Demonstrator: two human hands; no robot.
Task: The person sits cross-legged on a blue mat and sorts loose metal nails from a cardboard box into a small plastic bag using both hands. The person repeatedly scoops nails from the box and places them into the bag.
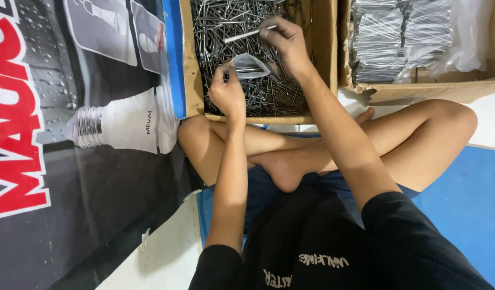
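Left hand (227,91): we pinch the rim of a small clear plastic bag (249,66) between thumb and fingers, closed on it, mouth held toward the right.
Right hand (284,42): fingertips closed on a small bundle of steel nails (250,34), held level just above the bag.
Supply: both hands hover over an open cardboard box (321,43) of loose nails (220,27), far side of our crossed legs.
Filled stock: a second cardboard box (419,88) to the right holds packed bags of nails (398,37), well apart from the hands.
Left of scene: a printed poster (70,134) lies on the floor.
Technique, our judgement: keep the bag mouth wide with the left pinch, align nail points together, slide them in lengthwise so no tip snags or pierces the film; work over the box so strays drop back.
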